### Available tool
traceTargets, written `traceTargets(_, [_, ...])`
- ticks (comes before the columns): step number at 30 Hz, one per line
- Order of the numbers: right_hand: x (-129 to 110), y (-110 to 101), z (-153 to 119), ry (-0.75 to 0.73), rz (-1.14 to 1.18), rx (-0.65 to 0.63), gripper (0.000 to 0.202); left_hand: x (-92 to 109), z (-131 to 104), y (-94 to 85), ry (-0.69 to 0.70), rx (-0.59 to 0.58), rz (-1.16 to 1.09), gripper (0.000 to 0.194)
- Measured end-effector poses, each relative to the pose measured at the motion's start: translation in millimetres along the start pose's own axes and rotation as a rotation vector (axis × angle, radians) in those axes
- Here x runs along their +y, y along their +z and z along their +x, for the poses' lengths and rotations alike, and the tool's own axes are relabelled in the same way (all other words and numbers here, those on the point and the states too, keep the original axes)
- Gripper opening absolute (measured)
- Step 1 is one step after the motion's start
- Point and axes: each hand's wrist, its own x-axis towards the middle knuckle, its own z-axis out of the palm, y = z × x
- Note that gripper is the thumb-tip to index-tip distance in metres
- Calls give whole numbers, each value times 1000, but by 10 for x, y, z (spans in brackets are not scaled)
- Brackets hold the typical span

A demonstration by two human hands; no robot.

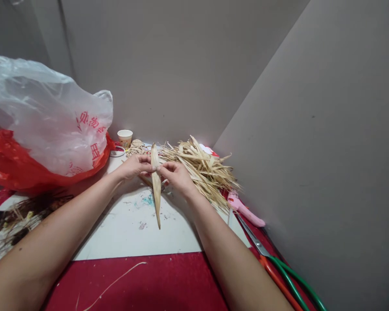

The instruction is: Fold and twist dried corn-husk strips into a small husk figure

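Dried leaf [156,190] pinched between two hands over a white board

In the foreground, a red cloth [168,285] is crossed by a thin pale strand [116,278]. At the right edge, scissors [262,249] with green and orange handles are seen. The white board [129,242] is marked with teal and purplish stains, and dark twigs [22,220] are gathered at its left. Above the board, the dried leaf is held lengthwise, grasped near its middle by the fingertips of the left hand [136,166] and the right hand [178,176]. A pink-handled tool [246,211] is seen beside the heaped dried strips [202,168]. Farther back, a paper cup [125,140] is placed near a plastic bag [58,116], before a grey wall [181,65]
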Motion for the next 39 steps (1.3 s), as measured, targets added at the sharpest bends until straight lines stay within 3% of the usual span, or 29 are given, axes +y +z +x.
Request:
traceTargets(7, [92,12,6,2,36,12,23,5,-30,14,-38,-18,92,16])
traceTargets(13, [147,21,26,-77,-89,22,17,34,-55,57,-23,3,202,10])
traceTargets(16, [199,15,56,-177,-265,119,13,77,-77,83,-4,-7,162,9])
traceTargets(18, [220,-13,75,-169,-306,211,9,112,-91,86,5,-48,96,12])
traceTargets(22, [132,-158,106,46,151,257,7,119,-75,31,-10,-105,-36,19])
traceTargets(24, [-9,-282,99,78,393,255,12,78,-40,-29,-28,-57,-84,21])
traceTargets(26, [-215,-435,48,15,500,290,18,27,2,-104,-47,61,-139,20])
traceTargets(30, [-685,-767,-201,-292,539,475,22,-36,54,-255,-37,336,-228,15])
traceTargets(33, [-870,-961,-379,-576,375,688,18,-33,58,-304,-2,384,-277,12])
traceTargets(35, [-833,-1048,-404,-637,139,793,13,-22,53,-296,3,363,-294,12])
traceTargets(37, [-689,-1104,-342,-533,-168,795,9,-13,48,-266,-11,314,-283,11])
traceTargets(39, [-511,-1116,-233,-325,-489,668,8,-7,43,-231,-37,241,-252,12])
